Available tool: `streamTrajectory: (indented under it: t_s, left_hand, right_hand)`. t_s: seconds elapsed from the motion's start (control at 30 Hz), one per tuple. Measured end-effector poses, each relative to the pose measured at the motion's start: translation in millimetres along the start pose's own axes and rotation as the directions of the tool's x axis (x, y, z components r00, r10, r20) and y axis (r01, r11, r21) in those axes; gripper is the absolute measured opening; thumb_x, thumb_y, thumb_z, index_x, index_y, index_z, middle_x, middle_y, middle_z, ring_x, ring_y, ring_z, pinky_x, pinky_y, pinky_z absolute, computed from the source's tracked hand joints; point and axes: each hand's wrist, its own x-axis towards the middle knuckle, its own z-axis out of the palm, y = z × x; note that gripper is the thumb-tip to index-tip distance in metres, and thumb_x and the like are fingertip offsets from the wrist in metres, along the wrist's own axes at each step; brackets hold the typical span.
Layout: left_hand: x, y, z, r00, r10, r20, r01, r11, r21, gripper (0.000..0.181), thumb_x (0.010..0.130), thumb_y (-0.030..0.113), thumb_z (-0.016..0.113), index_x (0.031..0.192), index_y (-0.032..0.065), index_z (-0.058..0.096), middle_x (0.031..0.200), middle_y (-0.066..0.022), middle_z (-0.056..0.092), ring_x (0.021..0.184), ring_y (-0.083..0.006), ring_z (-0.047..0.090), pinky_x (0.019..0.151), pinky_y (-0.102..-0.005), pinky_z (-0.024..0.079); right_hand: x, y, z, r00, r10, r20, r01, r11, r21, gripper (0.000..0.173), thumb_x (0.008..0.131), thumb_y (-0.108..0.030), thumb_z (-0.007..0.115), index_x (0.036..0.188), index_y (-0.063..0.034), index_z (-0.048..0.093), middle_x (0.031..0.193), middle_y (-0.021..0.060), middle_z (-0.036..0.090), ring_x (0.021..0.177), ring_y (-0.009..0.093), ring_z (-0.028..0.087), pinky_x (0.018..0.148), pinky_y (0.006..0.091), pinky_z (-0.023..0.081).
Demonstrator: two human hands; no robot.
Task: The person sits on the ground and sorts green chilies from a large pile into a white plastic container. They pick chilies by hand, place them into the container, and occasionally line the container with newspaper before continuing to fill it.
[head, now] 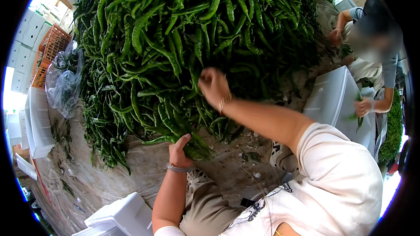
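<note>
A large heap of long green chili peppers (157,46) fills the upper middle of the head view. At the heap's near edge, my left hand (180,152) grips a bunch of green peppers (170,121), its thumb laid over them. Above and to the right, my right hand (213,85) is at the front slope of the heap, blurred. Its fingers are bent, and whether a pepper is between them cannot be made out. A bracelet circles each wrist.
White foam boxes stand at the lower left (121,213), left (39,124) and right (331,95). An orange plastic crate (54,49) and a clear plastic bag (65,78) flank the heap. Another person (374,49) holds peppers at right. Plastic sheeting (98,183) covers the floor.
</note>
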Motion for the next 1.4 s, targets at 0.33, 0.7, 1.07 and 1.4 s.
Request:
streamTrajectory:
  t_s: [0.33,0.7,1.07,1.4]
  left_hand:
    - [-0.8,1.5,-9.7,0.995,0.087,0.049,-0.08,0.988,-0.131,0.043,0.074,0.016,0.054,0.112,0.0023,0.043,0.107,-0.008,0.05,0.095,-0.0225,0.049,0.078,-0.0371,0.042]
    - [-5.8,-7.1,28.2,0.971,0.075,0.228,-0.085,0.996,0.033,0.043,0.072,0.013,0.055,0.111,0.0008,0.042,0.106,-0.0101,0.05,0.094,-0.0226,0.05,0.08,-0.0351,0.042]
    - [-42.5,-4.3,188.1,0.867,0.021,0.497,-0.314,0.799,0.513,0.049,0.082,0.032,0.046,0.118,-0.0004,0.034,0.108,-0.0109,0.048,0.098,-0.0217,0.048,0.077,-0.0328,0.044]
    - [-36.6,-113.4,373.5,0.772,-0.312,0.554,-0.139,0.768,0.625,0.039,0.076,0.017,0.056,0.11,0.0028,0.044,0.108,-0.0068,0.048,0.097,-0.0194,0.048,0.078,-0.0337,0.041]
  right_hand:
    - [-18.3,-4.8,-26.4,0.943,-0.149,0.297,0.156,0.988,0.001,0.028,0.073,-0.029,0.059,0.077,-0.0013,0.054,0.067,0.0117,0.058,0.06,0.021,0.058,0.055,0.0326,0.044]
    - [-100.1,-32.2,-77.5,0.775,-0.337,0.534,0.406,0.914,-0.012,0.048,0.076,-0.022,0.053,0.113,0.0041,0.038,0.092,0.0207,0.054,0.078,0.03,0.054,0.068,0.0385,0.043]
    - [-98.9,-52.3,-201.5,0.911,-0.174,0.374,0.003,0.909,0.417,0.107,0.052,-0.03,0.076,0.125,0.0049,0.006,0.11,0.0199,0.044,0.104,0.026,0.044,0.087,0.0295,0.036]
    - [-115.7,29.8,-375.4,0.995,-0.071,-0.074,0.095,0.918,0.384,0.093,0.051,-0.019,0.077,0.123,-0.0016,0.021,0.107,0.0125,0.049,0.098,0.019,0.049,0.082,0.0314,0.041]
